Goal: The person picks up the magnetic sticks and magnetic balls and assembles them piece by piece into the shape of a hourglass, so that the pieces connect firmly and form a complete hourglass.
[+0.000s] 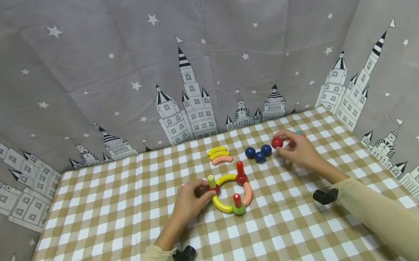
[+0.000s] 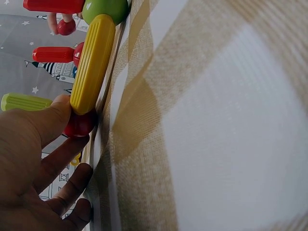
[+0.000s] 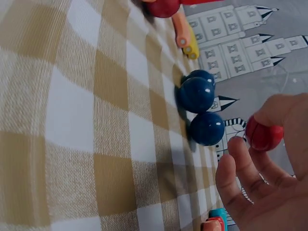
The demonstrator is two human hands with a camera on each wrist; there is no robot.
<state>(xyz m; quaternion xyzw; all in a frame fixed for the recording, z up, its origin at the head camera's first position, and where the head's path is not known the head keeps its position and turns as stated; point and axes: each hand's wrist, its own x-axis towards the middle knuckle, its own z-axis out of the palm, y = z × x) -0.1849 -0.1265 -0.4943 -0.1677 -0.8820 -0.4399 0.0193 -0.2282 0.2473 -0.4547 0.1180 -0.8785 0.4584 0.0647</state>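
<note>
A ring of curved sticks and balls lies on the checked cloth, with a yellow curved stick (image 2: pixel 93 65) at its near left. My left hand (image 1: pixel 189 202) pinches the red ball (image 2: pixel 81 123) at the ring's left corner between thumb and forefinger. A light green upright stick (image 1: pixel 211 181) rises from that ball. The other corners are a red ball with a red stick (image 1: pixel 240 170) and a green ball (image 1: pixel 239 208) with another red stick. My right hand (image 1: pixel 298 150) holds a loose red ball (image 3: pixel 263 134) between thumb and fingers, above the cloth beside several dark blue balls (image 3: pixel 207 128).
Behind the ring lie yellow curved sticks (image 1: pixel 218 151) and a salmon curved stick (image 1: pixel 222 159). Small blue and red pieces (image 3: pixel 217 214) sit partly hidden beyond my right hand. A grey curtain (image 1: pixel 108 73) with castles and stars stands behind the table.
</note>
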